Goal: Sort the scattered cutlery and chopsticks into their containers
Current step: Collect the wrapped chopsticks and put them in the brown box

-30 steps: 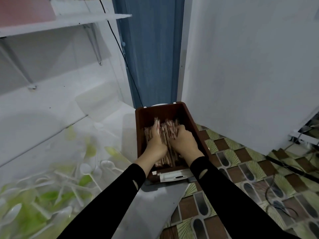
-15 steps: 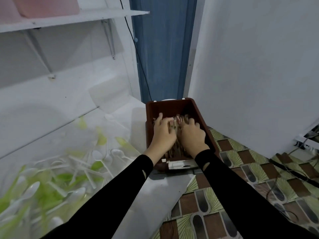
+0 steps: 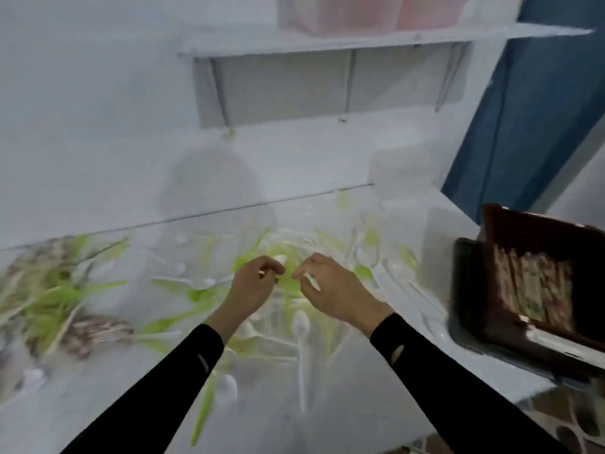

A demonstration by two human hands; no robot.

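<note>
White counter (image 3: pixel 147 404) filled most of your view, a wall shelf (image 3: pixel 327 40) above it at twelve o'clock. The brown box (image 3: pixel 501 231) sat at three o'clock on the counter's end, already packed with wrapped chopsticks (image 3: pixel 530 283). Green and white plastic cutlery (image 3: pixel 327 244) sprawled across the middle, thickest right under your hands. A loose chopstick heap (image 3: pixel 95 329) lay at eight o'clock, its long axis running roughly nine-to-three, well apart from both hands. Your left hand (image 3: pixel 253 286) was the nearer to that heap and your right hand (image 3: pixel 334 290) the nearer to the box. Both hovered side by side over the tangle, fingers drawn in narrow. The right pinched a white piece (image 3: pixel 311 280). Blur hid whether the left held anything or only touched the pile. A white spoon (image 3: pixel 300 322) lay between your wrists, bowl near the hands, handle trailing toward six o'clock. Judgement: crossed green handles overlie much of the pile, so any lift here may drag neighbours along.
</note>
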